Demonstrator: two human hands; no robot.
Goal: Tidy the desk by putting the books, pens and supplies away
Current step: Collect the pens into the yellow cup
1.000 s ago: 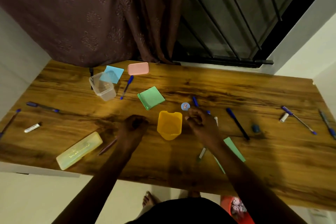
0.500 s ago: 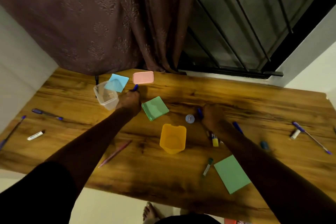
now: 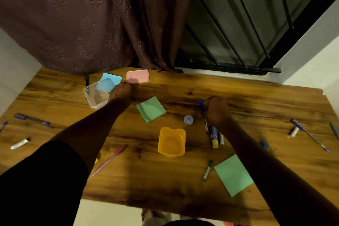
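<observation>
Grips a slim blue pen [image 3: 200,103] in the curled right hand [image 3: 216,111], over the grainy wooden counter [image 3: 183,185], beyond the square-mouthed orange plastic cup [image 3: 171,142]. Has the left hand [image 3: 121,91] between the clear plastic tub [image 3: 95,97] and the rounded pink lid [image 3: 137,76]; cannot tell whether holding anything.

The left hand [image 3: 121,92] has reached from the cup [image 3: 164,140] to the pink lid [image 3: 137,76]; the right hand [image 3: 216,112] grips a pen [image 3: 200,102].

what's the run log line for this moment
left hand: beside clear tub, grasp unclear | right hand: grips blue pen | yellow cup: upright, empty
</observation>
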